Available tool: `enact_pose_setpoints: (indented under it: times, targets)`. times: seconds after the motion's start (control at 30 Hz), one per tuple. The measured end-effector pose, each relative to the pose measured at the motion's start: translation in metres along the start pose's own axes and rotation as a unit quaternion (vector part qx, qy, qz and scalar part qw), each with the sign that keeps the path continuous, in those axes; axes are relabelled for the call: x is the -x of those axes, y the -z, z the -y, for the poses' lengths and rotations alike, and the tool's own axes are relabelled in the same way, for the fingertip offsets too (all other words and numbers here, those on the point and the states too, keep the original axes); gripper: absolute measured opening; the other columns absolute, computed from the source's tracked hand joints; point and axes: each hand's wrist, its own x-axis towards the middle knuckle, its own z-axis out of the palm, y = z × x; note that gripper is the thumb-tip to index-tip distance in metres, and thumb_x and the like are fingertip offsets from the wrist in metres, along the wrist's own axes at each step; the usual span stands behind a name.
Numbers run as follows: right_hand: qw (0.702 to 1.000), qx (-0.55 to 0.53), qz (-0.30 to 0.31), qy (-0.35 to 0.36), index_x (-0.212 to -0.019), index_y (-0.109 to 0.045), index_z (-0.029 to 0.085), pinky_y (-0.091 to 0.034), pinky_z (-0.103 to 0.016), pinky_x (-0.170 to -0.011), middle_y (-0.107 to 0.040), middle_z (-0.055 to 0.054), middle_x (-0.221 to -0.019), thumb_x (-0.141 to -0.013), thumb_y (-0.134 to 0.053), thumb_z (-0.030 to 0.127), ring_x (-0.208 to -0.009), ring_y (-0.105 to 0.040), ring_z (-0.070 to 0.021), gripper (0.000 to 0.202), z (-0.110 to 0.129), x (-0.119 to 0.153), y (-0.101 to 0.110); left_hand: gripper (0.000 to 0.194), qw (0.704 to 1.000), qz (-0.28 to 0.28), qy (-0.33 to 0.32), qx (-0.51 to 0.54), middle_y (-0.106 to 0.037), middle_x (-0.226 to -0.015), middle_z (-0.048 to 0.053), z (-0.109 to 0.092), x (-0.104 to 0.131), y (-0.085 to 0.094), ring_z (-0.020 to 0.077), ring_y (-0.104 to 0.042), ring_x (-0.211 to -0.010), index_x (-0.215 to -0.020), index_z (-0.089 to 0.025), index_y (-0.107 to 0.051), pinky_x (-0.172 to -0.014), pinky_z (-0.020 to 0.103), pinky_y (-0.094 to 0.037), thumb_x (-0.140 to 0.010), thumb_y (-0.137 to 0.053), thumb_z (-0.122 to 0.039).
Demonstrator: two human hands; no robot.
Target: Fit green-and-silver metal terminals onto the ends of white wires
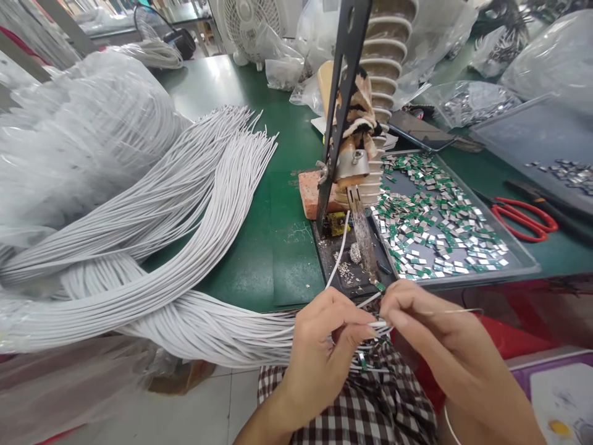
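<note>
My left hand (327, 346) pinches a white cable (340, 250) close to its end, in front of the table edge. Close beside it, my right hand (440, 337) has its fingers closed at the cable's tip; what they hold there is too small to make out. A thin wire stretches back over the right hand. Just above the fingers, a small green board (380, 287) sits near the foot of a soldering iron (359, 222), which hangs from a black metal bracket (343, 80). Below the hands, more white cables with green boards (362, 361) lie over a checked cloth.
Large bundles of white cables (185, 272) cover the left side. A tray (523, 269) of small green boards stands right, beside red-handled scissors (523, 219). A ribbed duct (386, 55), a brick (311, 194) and a fan (250, 25) stand further back.
</note>
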Motion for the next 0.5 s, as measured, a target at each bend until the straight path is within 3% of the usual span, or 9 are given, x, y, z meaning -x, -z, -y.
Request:
enact_pose_setpoints:
  times: [0.1, 0.17, 0.27, 0.33, 0.5]
  targets:
    - [0.967, 0.199, -0.159, 0.017, -0.088, -0.07, 0.023, -0.048, -0.034, -0.071, -0.072, -0.005, -0.083, -0.098, -0.053, 0.037, -0.08, -0.064, -0.0207, 0.024, -0.034, -0.015, 0.008, 0.012, 1.0, -0.012, 0.021, -0.003, -0.068, -0.082, 0.005, 0.0, -0.002, 0.0, 0.0161, -0.064, -0.074, -0.088, -0.018, -0.08, -0.06, 0.024, -0.049, -0.094, -0.07, -0.02]
    - [0.948, 0.274, -0.162, -0.008, -0.082, -0.07, 0.023, -0.044, -0.039, -0.072, -0.07, -0.007, -0.08, -0.096, -0.053, 0.05, -0.082, -0.061, -0.0252, 0.035, -0.056, -0.025, 0.012, 0.009, 0.999, -0.011, 0.035, 0.006, -0.068, -0.085, 0.006, -0.001, -0.003, -0.001, 0.0164, -0.065, -0.075, -0.087, -0.019, -0.082, -0.058, 0.022, -0.049, -0.091, -0.074, -0.019]
    - [0.953, 0.267, -0.143, -0.012, -0.07, -0.066, 0.023, -0.041, -0.038, -0.067, -0.066, -0.007, -0.073, -0.095, -0.051, 0.054, -0.077, -0.057, -0.0245, 0.043, -0.075, -0.036, 0.014, 0.006, 0.998, -0.017, 0.055, 0.019, -0.068, -0.086, 0.007, 0.0, -0.004, -0.005, 0.0162, -0.066, -0.074, -0.082, -0.019, -0.083, -0.054, 0.02, -0.049, -0.085, -0.078, -0.016]
    - [0.955, 0.248, -0.163, -0.019, -0.069, -0.063, 0.022, -0.04, -0.037, -0.064, -0.064, -0.007, -0.071, -0.095, -0.052, 0.053, -0.072, -0.057, -0.0227, 0.042, -0.076, -0.038, 0.014, 0.007, 0.997, -0.037, 0.064, 0.029, -0.069, -0.086, 0.007, 0.001, -0.005, -0.008, 0.0158, -0.067, -0.073, -0.079, -0.018, -0.082, -0.053, 0.019, -0.048, -0.082, -0.078, -0.013]
    - [0.964, 0.152, -0.212, -0.043, -0.085, -0.059, 0.022, -0.045, -0.029, -0.05, -0.066, 0.0, -0.065, -0.099, -0.053, 0.042, -0.052, -0.059, -0.0144, 0.026, -0.049, -0.024, 0.007, 0.015, 0.99, -0.08, 0.094, 0.071, -0.075, -0.082, 0.007, -0.001, -0.01, -0.009, 0.0148, -0.068, -0.07, -0.07, -0.016, -0.075, -0.056, 0.02, -0.05, -0.082, -0.07, -0.009]
